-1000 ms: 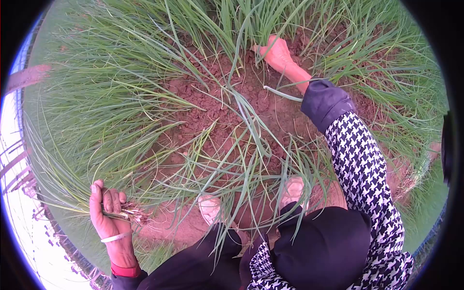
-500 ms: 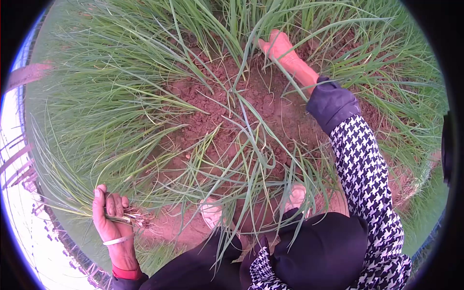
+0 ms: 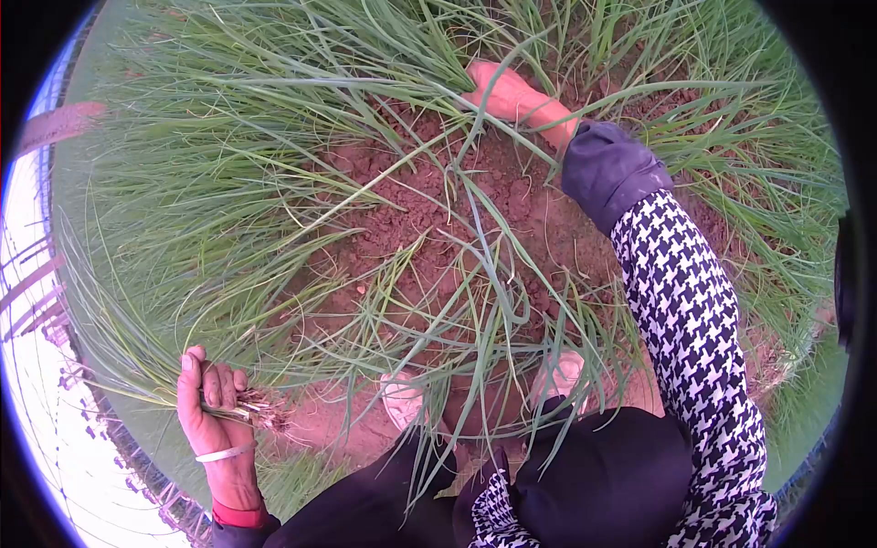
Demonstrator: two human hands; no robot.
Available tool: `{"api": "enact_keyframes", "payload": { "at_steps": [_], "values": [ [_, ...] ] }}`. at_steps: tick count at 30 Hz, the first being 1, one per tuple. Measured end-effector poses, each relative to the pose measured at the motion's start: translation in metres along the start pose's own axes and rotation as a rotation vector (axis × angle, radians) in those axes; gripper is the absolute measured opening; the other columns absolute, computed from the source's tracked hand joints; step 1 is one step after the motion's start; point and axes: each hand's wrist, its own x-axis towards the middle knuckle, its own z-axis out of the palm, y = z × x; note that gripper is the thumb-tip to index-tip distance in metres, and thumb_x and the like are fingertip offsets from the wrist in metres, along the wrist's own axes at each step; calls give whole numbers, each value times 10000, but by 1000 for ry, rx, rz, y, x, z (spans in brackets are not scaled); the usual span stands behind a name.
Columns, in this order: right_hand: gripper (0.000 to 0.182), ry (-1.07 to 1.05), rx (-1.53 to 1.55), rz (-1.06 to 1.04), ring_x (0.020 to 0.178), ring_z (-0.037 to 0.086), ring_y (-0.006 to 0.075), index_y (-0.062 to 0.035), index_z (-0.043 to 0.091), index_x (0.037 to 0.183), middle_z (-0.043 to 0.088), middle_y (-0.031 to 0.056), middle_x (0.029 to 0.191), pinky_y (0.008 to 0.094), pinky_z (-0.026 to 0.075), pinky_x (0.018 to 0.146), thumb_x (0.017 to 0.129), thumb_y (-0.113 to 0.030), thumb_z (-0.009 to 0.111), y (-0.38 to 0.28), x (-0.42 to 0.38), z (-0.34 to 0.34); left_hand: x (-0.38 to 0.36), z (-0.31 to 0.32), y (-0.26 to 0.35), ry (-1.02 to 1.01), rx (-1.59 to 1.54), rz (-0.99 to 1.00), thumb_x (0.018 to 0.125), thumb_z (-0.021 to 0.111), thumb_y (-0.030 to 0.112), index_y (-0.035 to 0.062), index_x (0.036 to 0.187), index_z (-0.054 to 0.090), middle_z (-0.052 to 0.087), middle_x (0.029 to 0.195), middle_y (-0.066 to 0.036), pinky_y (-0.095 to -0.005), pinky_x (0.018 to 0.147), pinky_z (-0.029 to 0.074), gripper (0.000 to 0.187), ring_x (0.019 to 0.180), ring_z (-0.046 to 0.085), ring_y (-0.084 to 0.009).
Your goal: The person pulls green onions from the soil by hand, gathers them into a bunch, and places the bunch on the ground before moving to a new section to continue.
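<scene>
At the lower left my left hand (image 3: 212, 397) is closed around a bunch of long green plants (image 3: 123, 352), its pale, soil-flecked roots (image 3: 263, 410) poking out to the right of the fingers. A light bracelet (image 3: 225, 453) circles that wrist. My right hand (image 3: 502, 94) reaches to the upper middle, at the base of a tuft of standing green plants (image 3: 429, 64). Its fingers are closed at the stalks, and leaves partly cover them. Brown soil (image 3: 411, 201) shows beneath it.
Dense green plants (image 3: 201, 164) fill the left side and top, with more at the right (image 3: 776, 219). Loose long leaves (image 3: 484, 274) hang across the middle. Two pale shoes (image 3: 403, 398) stand at the bottom, near dark clothing (image 3: 612, 475).
My right hand has shifted slightly left, and the leaves near it now lean further left. My left hand has hardly moved and still holds its bunch.
</scene>
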Motion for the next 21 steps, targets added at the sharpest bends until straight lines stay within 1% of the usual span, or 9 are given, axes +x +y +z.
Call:
{"api": "enact_keyframes", "payload": {
  "at_steps": [4,8,11,13,14,15,17,19,21],
  "values": [
    [342,152,-83,71,808,607,326,-31,625,967,629,192,851,407,448,765,750,-295,621,5,-13,5,-3,17,7,-44,14,-4,915,494,230,50,960,551,290,495,67,-225,526,323,194,444,269,-47],
    [425,397,494,173,800,608,250,-30,624,1045,649,146,866,368,450,778,762,-346,649,29,-14,5,-3,15,5,-83,-21,-5,913,499,233,51,954,547,280,502,65,-225,529,323,192,449,258,-50],
    [443,294,1083,123,782,601,220,28,623,1016,650,112,898,370,453,766,777,-344,652,14,-29,-50,-1,11,2,-74,-19,13,914,498,234,51,952,545,273,500,66,-227,529,324,193,452,259,-50],
    [320,177,1143,122,818,577,170,34,600,901,621,94,890,351,453,750,852,-283,590,9,-39,-81,1,11,1,-128,-63,32,916,495,230,44,983,536,312,528,56,-227,531,326,201,456,272,-51],
    [350,323,268,31,801,592,160,26,597,894,607,90,852,342,455,772,868,-320,556,36,-27,-89,2,13,1,-164,-73,40,916,493,227,41,998,532,331,542,51,-228,532,327,207,458,278,-51],
    [373,422,193,184,746,602,154,7,609,844,596,90,807,327,448,790,880,-352,516,29,-33,-101,3,19,4,-177,-70,68,917,491,225,37,1017,526,360,571,42,-228,535,331,215,461,286,-53],
    [389,707,474,-25,624,583,148,0,609,811,598,83,769,329,461,721,880,-368,501,1,-33,-128,-1,28,6,-190,-78,120,920,486,221,29,1053,513,418,628,24,-227,542,339,235,466,302,-57],
    [182,504,767,8,496,559,137,-9,580,829,552,38,602,221,476,470,874,-169,508,-96,-67,-152,8,22,5,-432,-89,158,902,518,238,15,1182,450,538,897,-37,-228,601,361,364,546,361,-55],
    [351,304,392,27,562,573,149,-1,580,863,601,79,720,359,486,643,886,-340,496,-162,-88,-135,8,38,4,-473,-108,199,881,553,261,10,1239,410,546,1058,-70,-230,631,368,459,600,375,-51]
  ]
}}
